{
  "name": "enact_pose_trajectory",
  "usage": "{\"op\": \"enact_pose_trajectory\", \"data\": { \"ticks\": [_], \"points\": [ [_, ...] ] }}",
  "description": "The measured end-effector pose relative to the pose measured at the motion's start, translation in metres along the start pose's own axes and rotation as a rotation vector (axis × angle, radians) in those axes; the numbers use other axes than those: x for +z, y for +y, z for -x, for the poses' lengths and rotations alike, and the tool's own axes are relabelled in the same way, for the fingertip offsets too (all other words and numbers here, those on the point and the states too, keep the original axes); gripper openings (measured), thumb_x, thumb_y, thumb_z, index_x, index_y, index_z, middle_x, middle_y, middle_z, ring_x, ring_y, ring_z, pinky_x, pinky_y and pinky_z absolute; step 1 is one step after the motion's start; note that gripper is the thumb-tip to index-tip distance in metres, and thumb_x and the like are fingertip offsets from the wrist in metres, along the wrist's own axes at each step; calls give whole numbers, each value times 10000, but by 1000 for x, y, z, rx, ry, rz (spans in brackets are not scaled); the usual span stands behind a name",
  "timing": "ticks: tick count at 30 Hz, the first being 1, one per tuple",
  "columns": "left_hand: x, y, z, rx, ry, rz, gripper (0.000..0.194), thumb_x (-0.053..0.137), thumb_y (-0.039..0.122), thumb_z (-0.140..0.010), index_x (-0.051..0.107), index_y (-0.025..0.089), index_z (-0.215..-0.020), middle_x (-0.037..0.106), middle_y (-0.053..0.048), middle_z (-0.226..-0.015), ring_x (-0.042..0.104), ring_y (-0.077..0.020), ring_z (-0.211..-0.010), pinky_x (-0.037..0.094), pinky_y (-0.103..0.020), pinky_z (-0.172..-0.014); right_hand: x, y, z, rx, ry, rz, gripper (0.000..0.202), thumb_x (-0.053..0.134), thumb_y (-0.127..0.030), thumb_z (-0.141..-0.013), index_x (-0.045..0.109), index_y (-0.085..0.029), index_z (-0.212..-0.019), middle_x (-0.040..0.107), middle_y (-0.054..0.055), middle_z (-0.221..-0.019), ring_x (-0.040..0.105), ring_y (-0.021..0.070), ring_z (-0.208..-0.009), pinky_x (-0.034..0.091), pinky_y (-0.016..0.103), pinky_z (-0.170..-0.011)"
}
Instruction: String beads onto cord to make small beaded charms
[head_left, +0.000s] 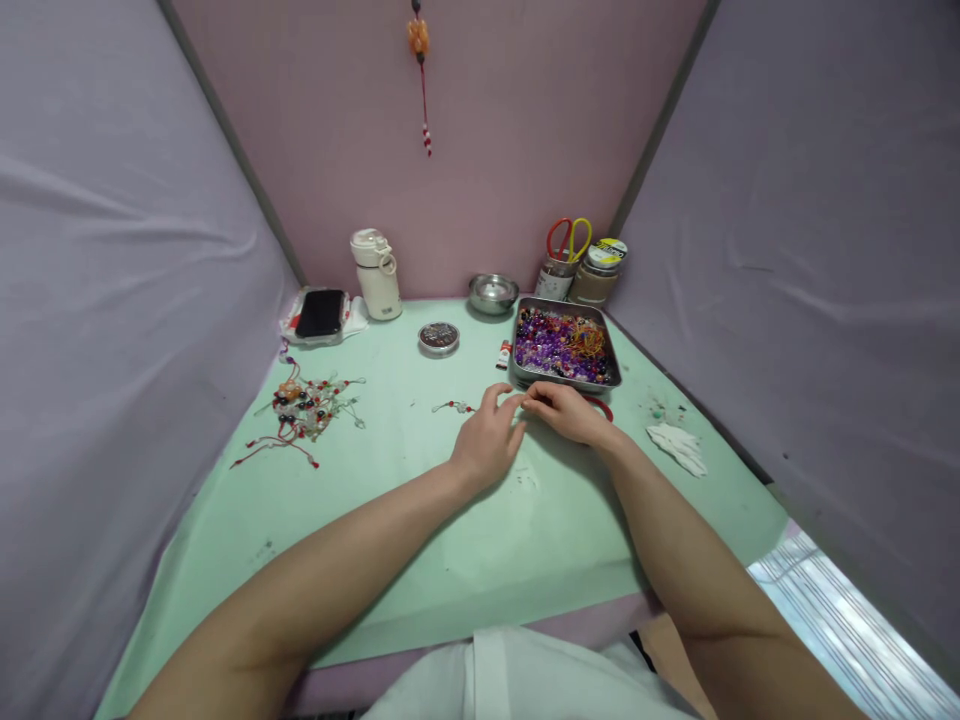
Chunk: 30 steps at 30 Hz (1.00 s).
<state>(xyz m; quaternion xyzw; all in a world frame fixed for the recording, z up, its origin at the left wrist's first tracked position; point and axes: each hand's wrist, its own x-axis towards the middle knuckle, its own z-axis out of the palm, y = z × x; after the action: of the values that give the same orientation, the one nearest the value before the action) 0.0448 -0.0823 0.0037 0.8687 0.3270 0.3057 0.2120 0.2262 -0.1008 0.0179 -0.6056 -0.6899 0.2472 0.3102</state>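
A: What stands around the hands?

B: Just beyond the right grip (561,408) is a rectangular silver metal tray (613,355) of mostly purple, shiny beads (547,345), with tangled orange-yellow cord (589,342) on top. A curved red piece (603,408) pokes out beside that wrist, mostly hidden.

A: And farther off?

B: Beyond the left grip (487,432) are a small red-and-white packet (504,354), a shallow round dish (439,338) with dark contents and a steel bowl (493,293). Behind the tray, a jar (555,285) holds red and yellow looped handles (570,240). Well left of the left grip lies a heap of beaded cords (307,405); a cream bottle (377,280) stands farther back. A crumpled white cloth (677,449) lies right of the right grip.

A: The surface and room?

B: A pale green table (420,540) under both grips, slightly stained. A pink panel (495,150) faces them, with greyish-lilac fabric walls (112,250) either side.

A: And the piece itself?

B: A thin strand with red beads and a clear bead (460,407), lying just left of the left grip, which hides its other end.

A: Are the grips grasping anything?

B: I can't tell. Their fingertips meet, but whatever is between them is too small to see.
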Motion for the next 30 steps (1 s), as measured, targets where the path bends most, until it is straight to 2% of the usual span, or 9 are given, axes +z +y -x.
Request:
{"op": "enact_pose_trajectory", "data": {
  "ticks": [3,5,9,13,18,24,30],
  "points": [
    [-1,8,5,245,-101,-8,370,444,196,-886,468,201,-1255,465,-137,-1329,606,-232,-1012,539,-357,-777,-1,-1,1,4,-47,-42,136,510,-263,-793,590,-165,-745,590,-1,-704,479,137,-649,363,254,-607],
    [0,9,6,297,-129,43,392,441,182,-884,437,201,-1275,467,-138,-1316,591,-238,-1062,543,-361,-814,-1,0,2,10,-96,-69,114,513,-232,-765,599,-161,-740,598,0,-716,492,140,-663,368,256,-617],
    [2,3,3,139,-86,96,452,469,168,-873,390,187,-1318,438,-159,-1344,597,-241,-1065,536,-382,-861,1,3,2,5,-156,-141,201,547,-328,-800,648,-154,-801,612,10,-733,498,147,-668,375,267,-624],
    [2,-2,-1,45,-96,96,411,467,154,-886,423,162,-1294,541,-149,-1255,566,-251,-1137,491,-397,-938,2,3,1,9,-169,-161,273,594,-417,-803,629,-157,-730,566,-9,-671,452,128,-630,358,261,-609],
    [3,-2,-3,-109,-180,102,407,487,158,-894,447,177,-1298,669,-102,-1098,640,-238,-998,494,-374,-875,-1,-2,2,22,-169,-157,297,588,-429,-809,586,-164,-674,504,-28,-629,400,113,-601,322,256,-583],
    [3,-6,-4,-114,-144,98,267,492,193,-900,540,196,-1163,676,-45,-900,633,-205,-835,476,-312,-751,-2,-6,3,40,-156,-141,280,568,-424,-811,586,-171,-692,474,-37,-614,383,111,-587,314,255,-572],
    [5,-13,-6,-38,-89,75,161,453,160,-906,611,181,-931,653,-49,-918,594,-188,-861,457,-304,-781,-1,-2,2,42,-135,-99,273,543,-417,-825,602,-166,-736,481,-34,-630,390,113,-602,320,253,-577]
  ]
}}
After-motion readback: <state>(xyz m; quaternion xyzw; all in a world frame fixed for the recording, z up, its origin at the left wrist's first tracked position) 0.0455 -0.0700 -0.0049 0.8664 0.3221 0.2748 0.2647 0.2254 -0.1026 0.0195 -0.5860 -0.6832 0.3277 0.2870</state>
